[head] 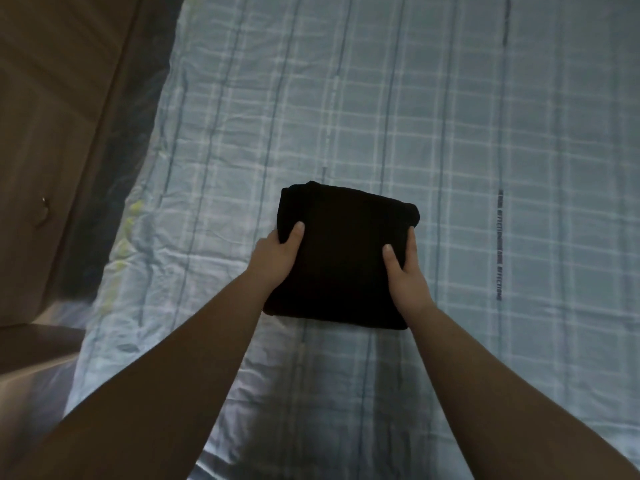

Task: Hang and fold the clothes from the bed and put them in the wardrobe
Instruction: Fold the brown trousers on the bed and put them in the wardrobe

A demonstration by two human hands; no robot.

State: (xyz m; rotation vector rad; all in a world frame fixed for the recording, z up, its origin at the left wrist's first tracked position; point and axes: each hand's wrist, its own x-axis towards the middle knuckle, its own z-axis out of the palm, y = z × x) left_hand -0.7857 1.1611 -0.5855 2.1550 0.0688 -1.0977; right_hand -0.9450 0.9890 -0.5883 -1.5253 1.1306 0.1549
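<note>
Both forearms enter from the bottom edge. Left hand [278, 252] and right hand [403, 268] each grip a side of the folded black garment [346, 258], thumbs on top, mid-frame on the checked bedsheet [485, 133]. Judged soft, light, floppy; support underneath so folds hold.

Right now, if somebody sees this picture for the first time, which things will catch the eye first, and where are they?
First comes the black folded garment, lying on the pale blue checked bedsheet near the middle of the view. The left hand and the right hand grip its two sides, thumbs on top. At the far left stands brown wooden furniture beside the bed.
</note>
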